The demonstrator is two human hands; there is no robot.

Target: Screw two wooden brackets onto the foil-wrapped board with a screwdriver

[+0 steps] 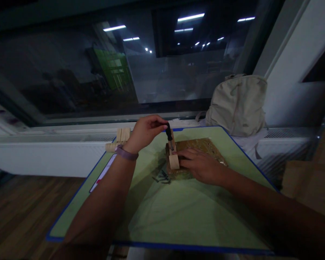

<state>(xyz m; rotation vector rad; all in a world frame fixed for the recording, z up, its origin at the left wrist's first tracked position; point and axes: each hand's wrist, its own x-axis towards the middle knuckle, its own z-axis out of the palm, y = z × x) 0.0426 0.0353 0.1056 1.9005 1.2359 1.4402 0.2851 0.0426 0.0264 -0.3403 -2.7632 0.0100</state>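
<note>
My left hand is closed around the black handle of a small screwdriver, held upright with its tip down on a small wooden assembly. My right hand lies flat beside that wooden piece and presses on it, resting over a brown patterned board. All of this sits on a light green mat with a blue border. A small pile of dark screws lies on the mat just left of the wooden piece. A purple band circles my left wrist.
More pale wooden parts lie at the mat's far left corner. A beige backpack leans against the window sill at the back right. A cardboard box stands at the right. Wooden floor shows at the left, and a dark window spans the back.
</note>
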